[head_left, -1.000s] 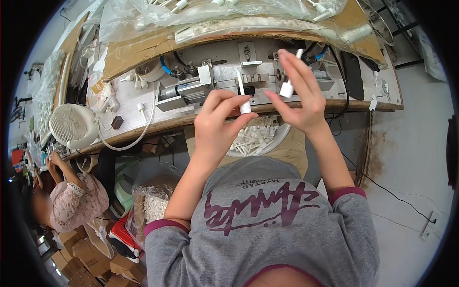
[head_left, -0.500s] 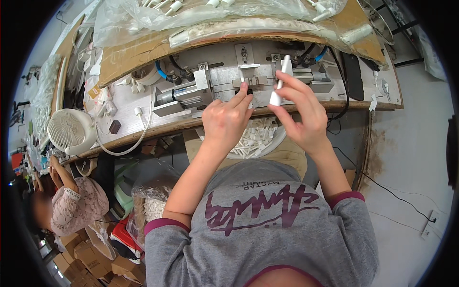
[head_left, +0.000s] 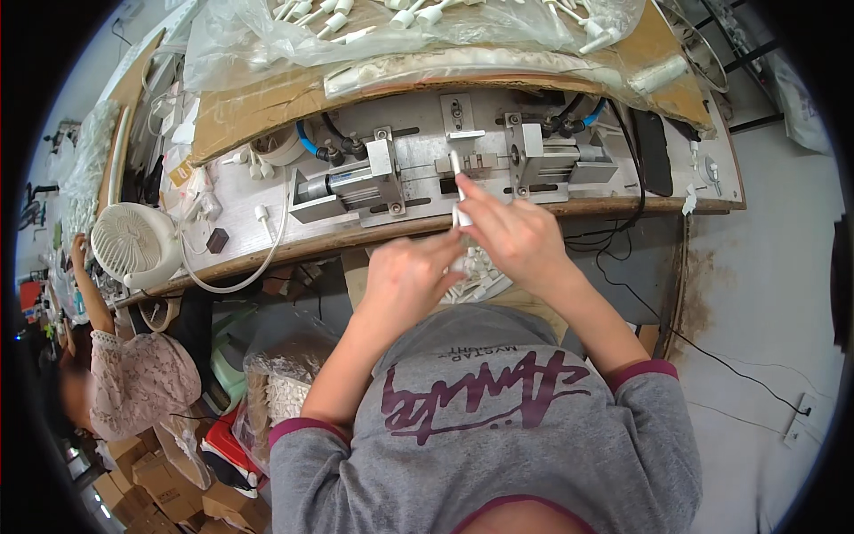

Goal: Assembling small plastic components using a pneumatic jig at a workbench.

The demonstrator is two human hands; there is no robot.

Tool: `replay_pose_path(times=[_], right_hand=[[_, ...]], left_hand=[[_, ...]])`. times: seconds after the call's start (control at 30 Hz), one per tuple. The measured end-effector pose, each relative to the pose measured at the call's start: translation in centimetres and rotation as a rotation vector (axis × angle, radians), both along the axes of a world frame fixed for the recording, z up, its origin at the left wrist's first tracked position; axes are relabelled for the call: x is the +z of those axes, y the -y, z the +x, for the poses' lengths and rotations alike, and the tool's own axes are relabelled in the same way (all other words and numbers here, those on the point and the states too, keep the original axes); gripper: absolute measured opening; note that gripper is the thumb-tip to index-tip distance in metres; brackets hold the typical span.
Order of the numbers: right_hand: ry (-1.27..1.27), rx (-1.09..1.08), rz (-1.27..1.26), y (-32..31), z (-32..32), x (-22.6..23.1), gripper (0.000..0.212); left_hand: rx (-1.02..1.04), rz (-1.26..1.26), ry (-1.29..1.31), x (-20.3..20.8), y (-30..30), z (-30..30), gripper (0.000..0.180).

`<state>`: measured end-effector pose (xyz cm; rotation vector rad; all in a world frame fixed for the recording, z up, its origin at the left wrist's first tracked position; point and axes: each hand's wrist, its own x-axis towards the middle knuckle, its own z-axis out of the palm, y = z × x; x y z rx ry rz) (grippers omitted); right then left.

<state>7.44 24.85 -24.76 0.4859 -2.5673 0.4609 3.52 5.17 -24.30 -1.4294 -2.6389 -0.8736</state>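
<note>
My right hand [head_left: 516, 238] pinches a white plastic stick with a wider end [head_left: 458, 189] upright at the front of a small metal holding block [head_left: 468, 164]. My left hand [head_left: 402, 280] is just left of it, fingers stretched toward the stick's lower end and thumb apart; its fingertips are slightly blurred, and whether they touch the stick is unclear. Below both hands, a bowl of similar white sticks [head_left: 480, 278] rests in my lap, partly hidden by them. Two metal cylinder units, one left [head_left: 349, 185] and one right [head_left: 556, 158], flank the block.
White parts [head_left: 409, 16] lie on a plastic sheet over cardboard [head_left: 258, 111] behind the units. A small white fan [head_left: 133, 245] stands at the bench's left end. Black cables [head_left: 636, 169] hang on the right. Another person [head_left: 147, 378] sits at far left.
My right hand has lowered the white stick leftward to the holding block. My left hand has drawn back from the block toward me, its fingers now below the stick.
</note>
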Motion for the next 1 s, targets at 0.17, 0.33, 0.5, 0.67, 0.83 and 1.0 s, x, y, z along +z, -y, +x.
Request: replay_pose_path(times=[0.17, 0.33, 0.5, 0.67, 0.83, 1.0], right_hand=[[0.008, -0.052, 0.120, 1.1, -1.2, -0.8, 0.024], [0.057, -0.070, 0.164, 1.5, -1.7, 0.2, 0.019], [0.149, -0.034, 0.213, 1.5, -2.1, 1.3, 0.020], [0.080, -0.003, -0.086, -1.3, -7.5, 7.2, 0.026], [-0.087, -0.169, 0.266, -4.0, -19.8, 12.3, 0.039], [0.173, -0.108, 0.469, -3.5, -25.1, 10.8, 0.051]], left_hand=[[-0.056, 0.019, 0.052, -1.4, 0.9, 1.0, 0.045], [-0.058, 0.133, 0.025, -0.8, 0.0, 1.2, 0.047], [-0.123, 0.090, 0.009, -0.1, -0.4, 1.0, 0.035], [-0.136, 0.148, 0.010, -0.9, 0.5, 1.2, 0.027], [-0.084, 0.170, 0.050, -1.1, 1.9, 2.0, 0.025], [-0.048, 0.231, 0.003, -1.8, 2.5, 2.7, 0.025]])
